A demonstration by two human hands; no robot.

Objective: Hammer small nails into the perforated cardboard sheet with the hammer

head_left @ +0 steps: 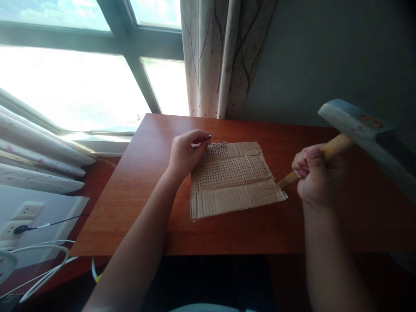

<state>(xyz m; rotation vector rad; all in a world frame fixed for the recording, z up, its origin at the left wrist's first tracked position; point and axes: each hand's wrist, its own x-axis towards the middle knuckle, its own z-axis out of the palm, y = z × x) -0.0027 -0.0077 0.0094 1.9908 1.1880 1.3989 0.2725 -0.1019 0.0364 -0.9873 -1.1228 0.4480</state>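
A creased piece of brown cardboard [234, 197] lies on the wooden table, with many small holes in rows across its middle and upper parts. Along its far edge stands a short row of several nails [220, 145]. My left hand [186, 151] rests at the far left corner of the cardboard, thumb and fingertips pinched around a nail [209, 138] whose head shows above them. My right hand [316, 180] grips the wooden handle of a hammer [338, 146], raised over the right side of the table. The hammer's metal head is up and to the right, apart from the nails.
The reddish-brown table [139, 186] stands by a bright window [74, 86] and a patterned curtain [208, 65]. At lower left are a wall socket [29, 211] with a black plug [21, 229] and loose white cables [48, 249]. A grey wall [308, 65] rises behind the table.
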